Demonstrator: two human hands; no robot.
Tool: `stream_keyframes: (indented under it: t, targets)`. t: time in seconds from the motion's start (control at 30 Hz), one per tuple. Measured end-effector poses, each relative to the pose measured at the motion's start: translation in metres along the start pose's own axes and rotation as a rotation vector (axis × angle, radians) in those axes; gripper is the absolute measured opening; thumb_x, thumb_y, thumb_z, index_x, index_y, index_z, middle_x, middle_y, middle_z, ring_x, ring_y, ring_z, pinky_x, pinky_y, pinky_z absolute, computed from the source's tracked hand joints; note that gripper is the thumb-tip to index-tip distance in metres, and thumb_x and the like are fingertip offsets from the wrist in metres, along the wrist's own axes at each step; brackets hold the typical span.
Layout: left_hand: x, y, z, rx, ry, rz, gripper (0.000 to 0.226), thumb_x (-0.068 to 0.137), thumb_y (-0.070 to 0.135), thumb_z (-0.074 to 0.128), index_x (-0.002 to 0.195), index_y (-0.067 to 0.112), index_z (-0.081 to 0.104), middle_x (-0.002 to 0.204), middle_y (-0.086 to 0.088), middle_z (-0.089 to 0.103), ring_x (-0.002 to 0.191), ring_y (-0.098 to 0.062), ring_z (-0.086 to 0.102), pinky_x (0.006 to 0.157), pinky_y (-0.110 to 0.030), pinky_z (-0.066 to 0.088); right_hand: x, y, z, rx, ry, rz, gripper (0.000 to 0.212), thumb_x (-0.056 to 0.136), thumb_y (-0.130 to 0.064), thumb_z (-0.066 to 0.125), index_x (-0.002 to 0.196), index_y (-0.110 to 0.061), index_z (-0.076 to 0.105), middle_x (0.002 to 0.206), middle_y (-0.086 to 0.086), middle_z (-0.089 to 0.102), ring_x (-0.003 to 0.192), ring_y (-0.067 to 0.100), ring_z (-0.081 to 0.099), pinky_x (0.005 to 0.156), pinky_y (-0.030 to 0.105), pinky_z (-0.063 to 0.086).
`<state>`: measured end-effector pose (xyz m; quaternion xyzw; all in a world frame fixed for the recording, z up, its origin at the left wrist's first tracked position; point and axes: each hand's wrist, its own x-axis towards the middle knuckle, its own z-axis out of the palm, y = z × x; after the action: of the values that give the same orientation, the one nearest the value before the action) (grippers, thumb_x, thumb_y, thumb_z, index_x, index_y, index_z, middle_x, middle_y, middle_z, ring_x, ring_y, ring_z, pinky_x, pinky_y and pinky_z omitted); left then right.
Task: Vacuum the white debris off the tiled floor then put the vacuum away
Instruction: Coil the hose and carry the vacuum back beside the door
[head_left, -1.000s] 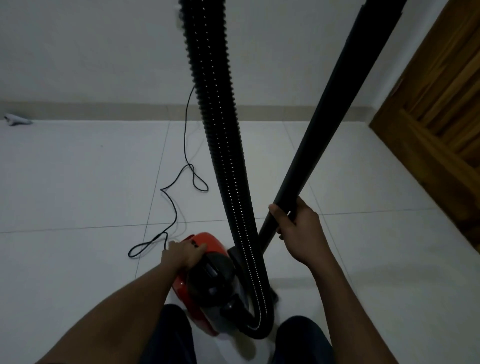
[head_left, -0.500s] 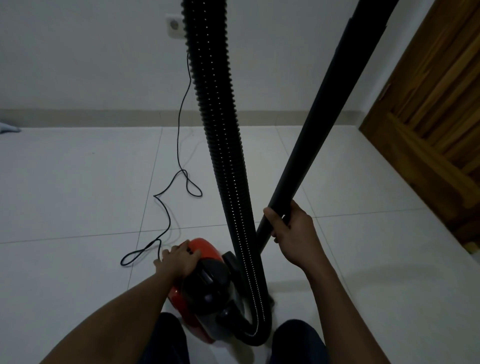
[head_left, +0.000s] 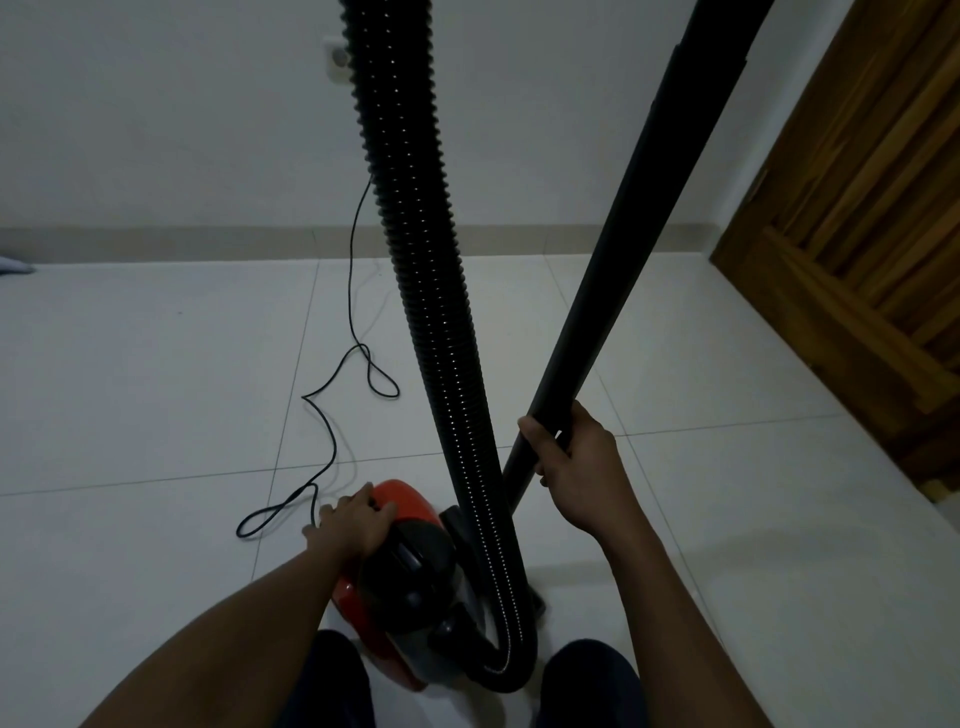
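**Vacuum (head_left: 410, 566) on the tiled floor (head_left: 156, 364), left hand (head_left: 358, 519) on it, right hand (head_left: 576, 467) round its tube (head_left: 623, 234)**

The pale floor fills most of the view. It meets a plain wall (head_left: 156, 130) at a low skirting, and a wooden door (head_left: 857, 260) stands on the right. A black ribbed hose (head_left: 431, 312) leaves the vacuum's near end, bends low between the person's knees and climbs out of the top of the view. Just right of it the smooth black tube slants up and to the right, its lower end hidden behind the hose. The vacuum — a small red-and-black canister — sits on the tiles just ahead of the knees. Its thin black cord (head_left: 330, 441) trails in loops across the floor and up the wall toward a socket (head_left: 337, 62) partly hidden by the hose. The right hand is wrapped round the tube low down, with the thumb on the left side and the fingers curled behind. The left hand lies on the canister's red far end — fingers spread on the shell, closed round nothing.
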<state>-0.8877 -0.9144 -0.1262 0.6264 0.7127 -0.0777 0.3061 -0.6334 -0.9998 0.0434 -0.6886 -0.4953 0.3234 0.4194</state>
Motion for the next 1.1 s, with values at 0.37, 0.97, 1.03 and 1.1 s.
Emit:
stream_keyframes:
  t: [0.37,0.97,1.03,1.1]
  targets:
    - [-0.0034,0.0024,-0.0005,-0.020,0.008,-0.018,0.072,0.090,0.061,0.031,0.154,0.032,0.017,0.156,-0.009,0.032,0.143,-0.037,0.023,0.111,-0.058,0.021,-0.0015,-0.0009,-0.0012,0.000,-0.001,0.005,0.026,0.098,-0.047,0.060,0.110,-0.025,0.059,0.087,-0.002,0.069,0.070,0.013,0.067,0.070,0.032,0.057]
    - [-0.0042,0.0017,0.0016,-0.038,0.016,-0.013,0.071,0.092,0.060,0.031,0.155,0.032,0.014,0.156,-0.009,0.032,0.143,-0.038,0.023,0.111,-0.059,0.020,-0.0026,-0.0021,-0.0008,0.010,-0.002,0.011,0.025,0.098,-0.046,0.060,0.110,-0.025,0.060,0.089,-0.003,0.069,0.069,0.011,0.067,0.066,0.026,0.052]
    - [-0.0051,0.0013,0.0017,-0.042,0.019,-0.017,0.071,0.092,0.059,0.031,0.155,0.032,0.014,0.156,-0.009,0.032,0.143,-0.038,0.023,0.112,-0.058,0.020,-0.0028,-0.0018,-0.0005,0.006,0.002,0.009,0.025,0.098,-0.047,0.060,0.110,-0.025,0.060,0.089,-0.003,0.069,0.069,0.012,0.067,0.067,0.027,0.054]
    - [-0.0040,0.0004,0.0028,-0.049,0.015,-0.020,0.070,0.092,0.059,0.031,0.155,0.032,0.014,0.156,-0.009,0.032,0.143,-0.038,0.023,0.112,-0.059,0.020,-0.0034,-0.0006,0.0004,0.003,-0.001,0.006,0.025,0.098,-0.048,0.060,0.110,-0.026,0.060,0.089,-0.003,0.070,0.070,0.013,0.068,0.069,0.032,0.057]
